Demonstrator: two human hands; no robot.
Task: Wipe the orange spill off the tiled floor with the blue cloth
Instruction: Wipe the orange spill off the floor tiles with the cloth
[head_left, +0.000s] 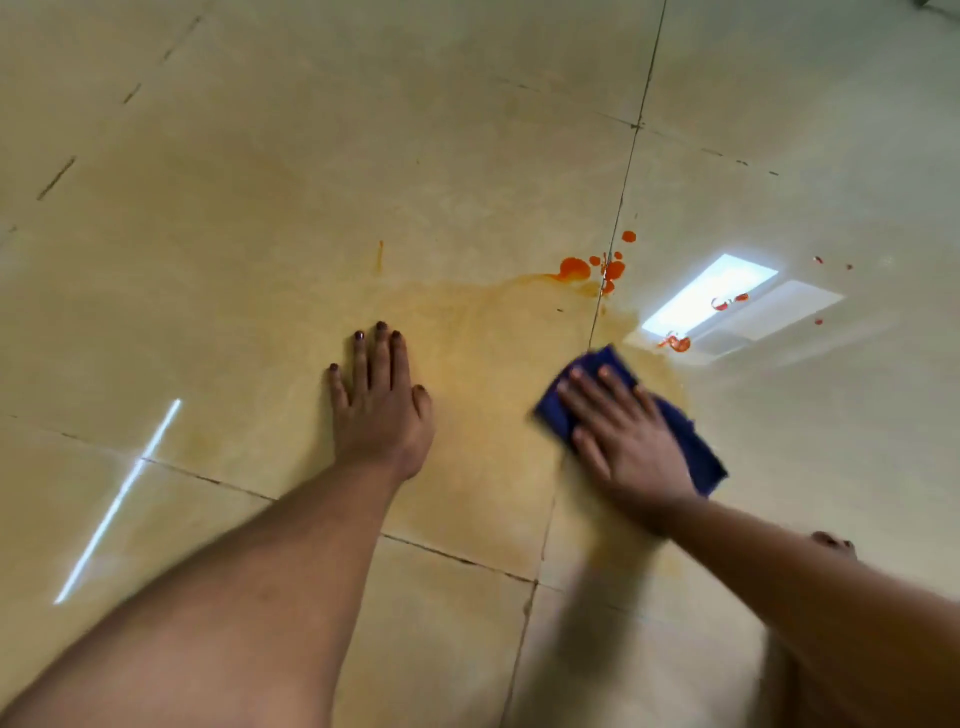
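Glossy beige tiled floor fills my view, with the orange spill beaded along a grout line beyond a pale smear. My right hand lies flat, fingers spread, pressing the blue cloth just short of those drops. My left hand rests open on bare tile. I judge the cloth soft and limp, best driven under a flat palm.

Warm even light; window glare on floor; right hand motion-blurred.
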